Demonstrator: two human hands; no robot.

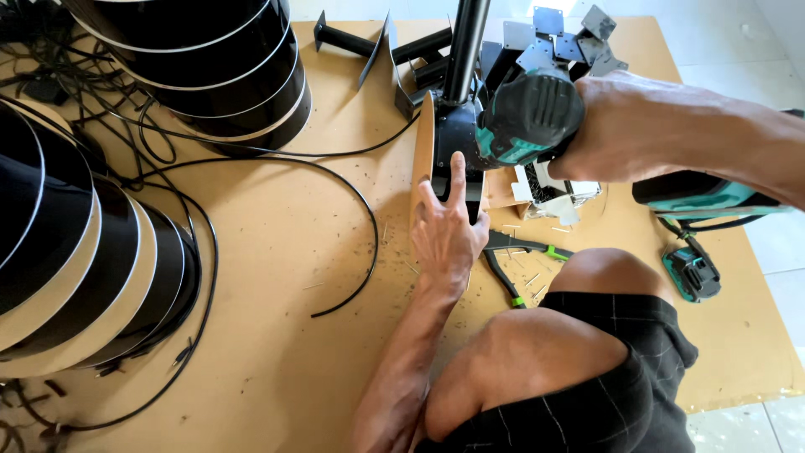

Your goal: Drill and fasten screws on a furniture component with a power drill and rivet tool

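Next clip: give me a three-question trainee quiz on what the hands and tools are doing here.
1. True or false: the right hand grips a teal and black drill.
2. What does the left hand press against? A) the stacked black shades B) the black part under the drill C) the loose battery
3. Fill in: the pliers with green-tipped handles lie on the board beside the person's ____.

Key: 1 true. 2 B, the black part; the shades stand far left and the battery lies right of the knee. 3 knee.
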